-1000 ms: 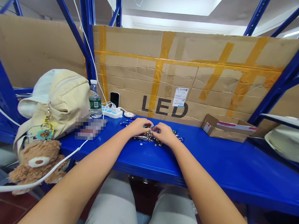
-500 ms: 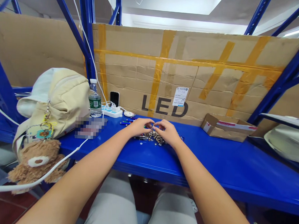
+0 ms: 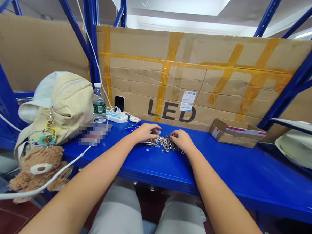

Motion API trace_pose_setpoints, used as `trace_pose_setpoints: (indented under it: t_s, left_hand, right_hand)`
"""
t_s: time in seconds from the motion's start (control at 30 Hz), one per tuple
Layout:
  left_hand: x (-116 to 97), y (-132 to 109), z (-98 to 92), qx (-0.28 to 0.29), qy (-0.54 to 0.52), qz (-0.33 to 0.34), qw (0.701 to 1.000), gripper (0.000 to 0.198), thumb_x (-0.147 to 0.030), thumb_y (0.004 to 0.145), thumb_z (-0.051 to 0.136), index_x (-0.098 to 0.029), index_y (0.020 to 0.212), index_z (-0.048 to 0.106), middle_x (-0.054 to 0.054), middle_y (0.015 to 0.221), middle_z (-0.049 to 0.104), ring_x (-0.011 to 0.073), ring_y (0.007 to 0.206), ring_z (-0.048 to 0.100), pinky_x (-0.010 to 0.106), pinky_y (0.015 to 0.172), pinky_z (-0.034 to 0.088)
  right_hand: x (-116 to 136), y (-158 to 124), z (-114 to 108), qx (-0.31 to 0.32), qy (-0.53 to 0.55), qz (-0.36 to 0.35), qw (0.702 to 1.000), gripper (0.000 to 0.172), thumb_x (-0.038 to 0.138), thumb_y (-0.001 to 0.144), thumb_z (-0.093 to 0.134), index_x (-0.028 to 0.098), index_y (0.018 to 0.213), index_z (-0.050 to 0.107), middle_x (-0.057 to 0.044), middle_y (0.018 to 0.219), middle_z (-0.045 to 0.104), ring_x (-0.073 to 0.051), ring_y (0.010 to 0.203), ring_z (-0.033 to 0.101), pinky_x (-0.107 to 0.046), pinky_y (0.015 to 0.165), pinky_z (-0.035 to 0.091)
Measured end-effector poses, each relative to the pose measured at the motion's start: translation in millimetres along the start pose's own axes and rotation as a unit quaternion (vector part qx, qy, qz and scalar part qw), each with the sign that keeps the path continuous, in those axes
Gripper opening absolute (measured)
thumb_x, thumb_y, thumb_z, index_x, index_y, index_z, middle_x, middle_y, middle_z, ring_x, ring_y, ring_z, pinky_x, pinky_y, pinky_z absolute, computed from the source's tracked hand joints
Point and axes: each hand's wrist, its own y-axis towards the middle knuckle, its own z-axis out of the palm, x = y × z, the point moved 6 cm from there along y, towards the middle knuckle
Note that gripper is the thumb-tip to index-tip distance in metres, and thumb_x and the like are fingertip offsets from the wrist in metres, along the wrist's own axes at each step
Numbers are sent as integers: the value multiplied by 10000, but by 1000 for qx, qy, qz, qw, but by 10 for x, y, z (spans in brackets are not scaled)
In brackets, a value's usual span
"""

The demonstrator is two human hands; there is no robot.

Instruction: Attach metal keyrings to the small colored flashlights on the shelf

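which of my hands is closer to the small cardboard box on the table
Right. The right hand is left of the cardboard box, apart from it, by the small metal pieces; the left hand is farther left, across those pieces.

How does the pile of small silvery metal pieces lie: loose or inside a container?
Loose: the pile lies on the glossy blue tabletop, its near edge unenclosed.

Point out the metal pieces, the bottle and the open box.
Metal pieces (image 3: pixel 166 143): head view, middle of the pile.
Bottle (image 3: pixel 99 107): head view, green label.
Open box (image 3: pixel 235 138): head view, front wall.
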Motion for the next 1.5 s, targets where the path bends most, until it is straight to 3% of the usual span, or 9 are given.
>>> trace_pose_setpoints:
  t_s: [0.23, 0.53, 0.73, 0.83, 0.97, 1.03, 1.13, 1.37, 1.5]
  left_hand:
    - [-13, -2, 13, 8, 13, -2, 1000, 357, -227, 757, 633, -169, 1109, 631, 67, 1005, 708, 182, 928, 656, 301, 875, 490]
    - [2, 13, 42, 16, 30, 9, 999, 345, -245, 752, 645, -167, 1089, 643, 58, 992, 711, 180, 925, 655, 288, 867, 492]
    - [1, 20, 56, 18, 40, 14, 999, 323, -244, 757, 640, -170, 1071, 650, 44, 979, 711, 170, 912, 651, 269, 851, 486]
    - [-16, 25, 56, 18, 62, 20, 998, 247, -255, 770, 621, -160, 991, 675, 42, 933, 711, 174, 866, 644, 272, 816, 483]
    - [-78, 22, 37, 9, 84, 46, 995, 241, -291, 805, 577, -156, 974, 683, 52, 927, 698, 185, 849, 623, 283, 793, 464]
    - [-111, 17, 25, 6, 89, 60, 994, 244, -302, 825, 552, -160, 971, 685, 53, 921, 687, 186, 848, 614, 285, 794, 454]
    - [-134, 13, 19, 7, 84, 69, 994, 254, -330, 862, 502, -169, 903, 694, 45, 857, 662, 179, 814, 602, 287, 778, 444]
    - [-77, 26, 35, -3, 57, 68, 996, 302, -385, 884, 495, -188, 1008, 688, 48, 934, 644, 181, 906, 591, 294, 832, 440]
    - [-76, 21, 58, 16, 67, 95, 993, 304, -376, 901, 482, -190, 1019, 690, 52, 924, 641, 174, 888, 596, 290, 829, 446]
  right_hand:
    - [64, -9, 69, 22, -66, 6, 998, 219, 373, 780, 573, 251, 830, 747, -95, 946, 657, -251, 906, 586, -350, 745, 425]
    - [145, -25, 78, 58, -93, 47, 993, 246, 303, 768, 543, 284, 918, 738, -86, 1027, 635, -269, 992, 554, -369, 792, 413]
    - [147, -10, 91, 68, -92, 57, 992, 223, 366, 776, 550, 277, 880, 726, -75, 1035, 640, -260, 981, 558, -365, 796, 413]
    - [129, 9, 35, 29, -35, 41, 998, 189, 328, 775, 567, 231, 842, 714, -74, 991, 650, -226, 929, 574, -334, 791, 420]
    - [177, 5, -92, -53, 176, 0, 983, 208, 338, 781, 570, 177, 849, 683, -60, 900, 673, -176, 833, 596, -292, 769, 446]
    - [235, -11, -107, -53, 259, -19, 964, 229, 361, 764, 586, 169, 851, 675, -59, 891, 683, -175, 830, 603, -296, 773, 454]
    - [323, -38, -88, -26, 299, -36, 953, 233, 365, 751, 592, 162, 837, 664, -57, 878, 688, -174, 829, 603, -304, 782, 452]
    - [381, -89, -118, -7, 217, -67, 974, 146, 284, 773, 545, 167, 812, 622, -39, 796, 648, -153, 719, 552, -283, 681, 432]
    - [475, -129, -181, -10, 131, -137, 982, 101, 242, 789, 530, 173, 762, 598, -43, 774, 606, -156, 721, 531, -278, 668, 405]
